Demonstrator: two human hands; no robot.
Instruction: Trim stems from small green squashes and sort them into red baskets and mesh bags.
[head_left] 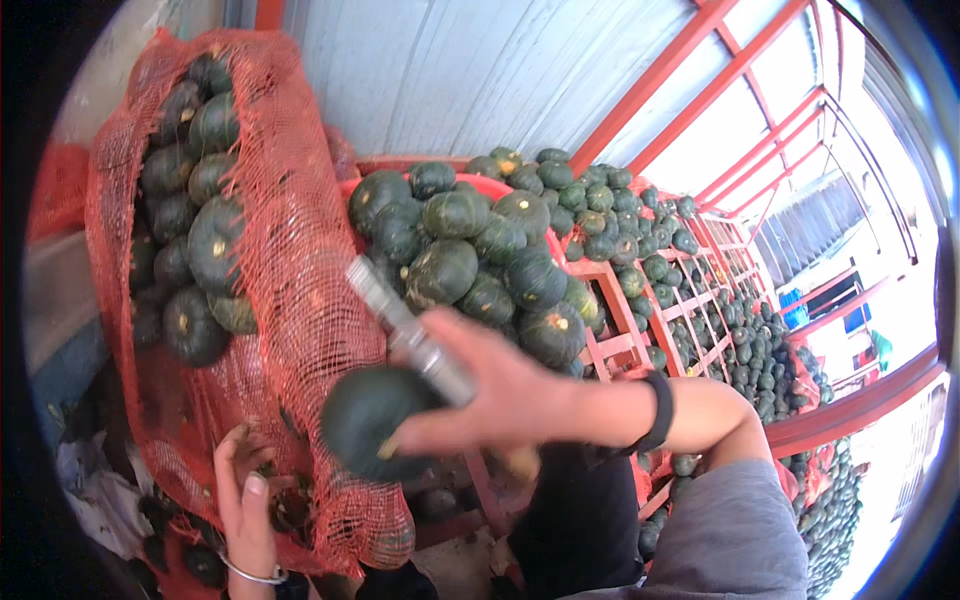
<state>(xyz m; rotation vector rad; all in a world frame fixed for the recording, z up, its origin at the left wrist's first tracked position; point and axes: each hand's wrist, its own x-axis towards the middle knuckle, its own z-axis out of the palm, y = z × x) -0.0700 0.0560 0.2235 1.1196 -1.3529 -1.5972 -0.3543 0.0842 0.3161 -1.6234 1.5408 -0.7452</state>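
Note:
My right hand (490,380), blurred by motion, grips a round dark green pumpkin (370,420) with the thumb pressed near its stem spot. A silvery metal tool with a ridged, straight shaft (385,295) juts from the same hand; its kind is unclear. The pumpkin is in front of a red mesh sack (310,250), whose gaping side shows several dark green pumpkins (215,245) stacked inside. Low at the left, my left hand (248,500), with a silver bangle at the wrist, is beside the sack's lower part, fingers apart and partly bent, nothing visible in them.
Behind the sack, a heap of green pumpkins (450,235) fills a red-rimmed container. Red metal frames (610,345) and many more pumpkins (750,350) stretch away to the right. A pale corrugated wall (450,80) stands at the back. White crumpled sheeting (100,490) lies lower left.

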